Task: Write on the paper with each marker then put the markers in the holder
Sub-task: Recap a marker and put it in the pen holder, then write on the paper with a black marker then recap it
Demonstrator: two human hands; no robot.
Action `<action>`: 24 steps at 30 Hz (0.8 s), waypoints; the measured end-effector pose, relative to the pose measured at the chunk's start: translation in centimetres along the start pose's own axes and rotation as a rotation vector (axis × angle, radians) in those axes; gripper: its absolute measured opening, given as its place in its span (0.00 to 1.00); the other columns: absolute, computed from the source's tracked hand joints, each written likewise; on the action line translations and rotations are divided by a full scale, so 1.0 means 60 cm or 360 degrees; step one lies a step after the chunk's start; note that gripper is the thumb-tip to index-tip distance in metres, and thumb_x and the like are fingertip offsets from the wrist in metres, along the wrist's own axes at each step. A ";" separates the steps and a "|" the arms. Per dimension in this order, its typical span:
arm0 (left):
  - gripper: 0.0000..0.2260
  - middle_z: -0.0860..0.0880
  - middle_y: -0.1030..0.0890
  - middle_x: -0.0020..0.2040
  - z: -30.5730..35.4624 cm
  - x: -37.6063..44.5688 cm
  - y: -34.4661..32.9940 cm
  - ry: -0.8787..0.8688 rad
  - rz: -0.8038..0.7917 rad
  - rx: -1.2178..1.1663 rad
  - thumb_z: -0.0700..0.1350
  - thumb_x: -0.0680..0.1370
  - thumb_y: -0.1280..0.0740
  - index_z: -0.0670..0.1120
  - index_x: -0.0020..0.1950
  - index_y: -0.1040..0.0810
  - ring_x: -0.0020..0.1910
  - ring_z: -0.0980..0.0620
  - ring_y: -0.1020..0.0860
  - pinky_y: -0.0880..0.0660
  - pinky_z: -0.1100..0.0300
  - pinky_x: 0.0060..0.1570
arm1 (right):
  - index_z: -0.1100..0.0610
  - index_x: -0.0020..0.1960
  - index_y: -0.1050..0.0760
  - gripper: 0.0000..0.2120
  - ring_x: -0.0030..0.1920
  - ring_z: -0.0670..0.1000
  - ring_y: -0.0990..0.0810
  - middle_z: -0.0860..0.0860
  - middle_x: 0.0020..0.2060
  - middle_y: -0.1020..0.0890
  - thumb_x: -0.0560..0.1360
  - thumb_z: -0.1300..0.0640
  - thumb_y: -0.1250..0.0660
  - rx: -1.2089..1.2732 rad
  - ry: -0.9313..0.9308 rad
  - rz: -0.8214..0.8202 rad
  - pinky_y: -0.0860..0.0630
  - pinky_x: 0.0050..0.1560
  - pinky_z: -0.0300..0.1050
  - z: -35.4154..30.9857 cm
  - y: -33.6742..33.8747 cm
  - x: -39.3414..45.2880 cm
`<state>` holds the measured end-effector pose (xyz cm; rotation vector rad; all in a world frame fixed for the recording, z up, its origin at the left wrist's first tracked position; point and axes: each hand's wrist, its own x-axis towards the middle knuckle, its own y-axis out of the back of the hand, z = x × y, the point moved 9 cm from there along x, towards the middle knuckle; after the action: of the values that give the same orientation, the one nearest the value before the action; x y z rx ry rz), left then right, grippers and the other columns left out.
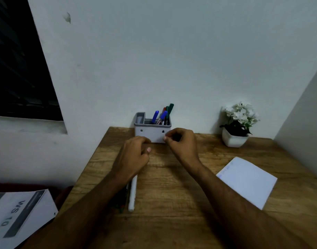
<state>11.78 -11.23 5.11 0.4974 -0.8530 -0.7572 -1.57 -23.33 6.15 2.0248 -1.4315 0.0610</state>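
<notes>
Several capped markers (pixel 162 115) in boxy holder (pixel 152 132)

**Wood, plastic and paper under my camera**

I looked down on a desk (pixel 172 203) of matt, grained wood. The holder (pixel 152 133) looked like smooth grey plastic, and the markers (pixel 162 116) in it had plastic caps. The paper (pixel 247 182) lay matt and white. The flowerpot (pixel 234 140) seemed smooth and faintly glossy. The wall (pixel 172 51) showed matt paint.

left forearm (pixel 100 194) hiding pens (pixel 126 193), box (pixel 19 212) cut off
</notes>
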 end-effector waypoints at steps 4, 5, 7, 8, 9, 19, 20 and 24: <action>0.13 0.51 0.18 0.58 -0.018 -0.041 0.016 0.0055 -0.0080 0.0067 0.40 0.76 0.33 0.47 0.60 0.19 0.57 0.55 0.22 0.28 0.62 0.59 | 0.57 0.48 0.15 0.03 0.43 0.45 0.17 0.48 0.42 0.14 0.74 0.60 0.23 -0.0114 -0.0096 -0.0328 0.17 0.47 0.41 -0.013 -0.046 -0.057; 0.14 0.52 0.18 0.58 -0.021 -0.050 0.018 0.0055 -0.0107 0.0074 0.40 0.76 0.34 0.48 0.60 0.19 0.58 0.56 0.23 0.28 0.61 0.60 | 0.56 0.45 0.15 0.02 0.42 0.46 0.16 0.49 0.40 0.14 0.73 0.60 0.23 -0.0141 -0.0146 -0.0398 0.17 0.46 0.43 -0.015 -0.056 -0.071; 0.14 0.53 0.19 0.58 -0.027 -0.065 0.019 0.0076 -0.0175 0.0082 0.38 0.77 0.36 0.49 0.60 0.20 0.58 0.56 0.23 0.26 0.60 0.59 | 0.55 0.41 0.14 0.03 0.41 0.46 0.16 0.48 0.37 0.14 0.72 0.58 0.22 -0.0239 -0.0216 -0.0520 0.16 0.44 0.46 -0.020 -0.074 -0.096; 0.15 0.52 0.19 0.59 -0.029 -0.072 0.020 0.0085 -0.0204 0.0085 0.37 0.77 0.37 0.48 0.60 0.20 0.58 0.57 0.23 0.27 0.62 0.57 | 0.55 0.40 0.14 0.03 0.41 0.47 0.16 0.49 0.37 0.14 0.72 0.58 0.22 -0.0299 -0.0227 -0.0571 0.16 0.43 0.46 -0.024 -0.082 -0.107; 0.15 0.51 0.19 0.59 -0.030 -0.077 0.022 0.0081 -0.0224 0.0089 0.36 0.77 0.38 0.48 0.60 0.20 0.57 0.57 0.23 0.28 0.65 0.55 | 0.56 0.41 0.14 0.03 0.41 0.47 0.16 0.49 0.37 0.14 0.71 0.56 0.22 -0.0345 -0.0232 -0.0617 0.17 0.41 0.46 -0.029 -0.089 -0.117; 0.19 0.51 0.18 0.56 -0.021 -0.100 0.035 -0.0058 -0.0286 0.0099 0.33 0.75 0.39 0.48 0.61 0.20 0.54 0.58 0.22 0.25 0.63 0.56 | 0.54 0.40 0.24 0.11 0.39 0.47 0.21 0.49 0.37 0.19 0.71 0.49 0.25 -0.0593 -0.0113 -0.0647 0.28 0.32 0.41 -0.068 -0.118 -0.157; 0.19 0.51 0.18 0.56 -0.021 -0.100 0.035 -0.0060 -0.0282 0.0099 0.33 0.75 0.39 0.48 0.61 0.20 0.54 0.58 0.22 0.25 0.62 0.56 | 0.53 0.38 0.26 0.12 0.38 0.46 0.22 0.48 0.36 0.21 0.71 0.49 0.25 -0.0606 -0.0094 -0.0636 0.30 0.31 0.40 -0.071 -0.116 -0.158; 0.19 0.51 0.19 0.60 -0.016 -0.100 0.034 -0.0038 -0.0281 0.0109 0.32 0.75 0.37 0.47 0.64 0.21 0.58 0.56 0.23 0.27 0.63 0.59 | 0.55 0.41 0.24 0.13 0.39 0.47 0.20 0.50 0.38 0.19 0.69 0.48 0.24 -0.0658 -0.0078 -0.0626 0.20 0.36 0.47 -0.066 -0.108 -0.155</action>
<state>10.80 -5.26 3.00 0.6315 -0.8669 -0.8993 1.51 -12.31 2.56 1.9221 -0.9514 -0.4201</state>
